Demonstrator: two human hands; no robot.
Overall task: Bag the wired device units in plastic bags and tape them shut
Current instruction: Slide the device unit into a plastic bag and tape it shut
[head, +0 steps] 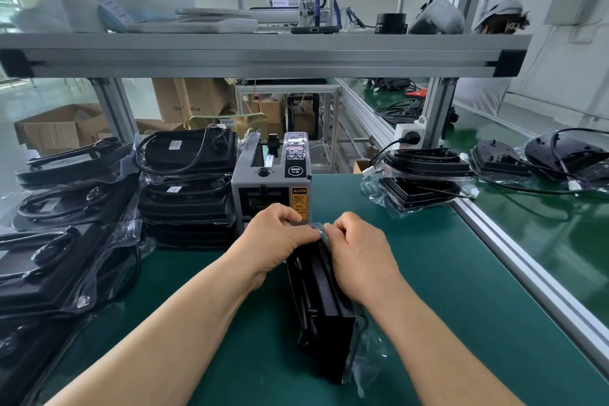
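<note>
A black unit (326, 306) stands on its edge on the green mat (428, 273), in the middle of the table, just in front of the tape dispenser (270, 181). The unit is inside a clear bag (367, 356). Loose plastic shows at its near lower corner, on the right side. A black cable lies along the left face of the unit.

Both hands are at the top end of the unit. The left hand (276, 237) has its fingers curled and pinches the clear plastic at the top edge from the left. The right hand (359, 250) pinches it from the right, with the fingers bent down over the edge. The fingertips of the two hands nearly touch, with a small fold of clear film between them. I cannot tell if this film is only the bag or also a piece of tape.

Just beside the dispenser, on its left, there is a stack (188, 181) of bagged units. Further left, piles (66, 267) of bagged units reach the table edge. To the right of the dispenser, well apart from it, a pair (425, 175) of units lies one on the other, with clear plastic around them. Beyond an aluminium rail (527, 273), loose units (501, 158) lie on another green surface. An aluminium shelf (263, 56) crosses above the table.
</note>
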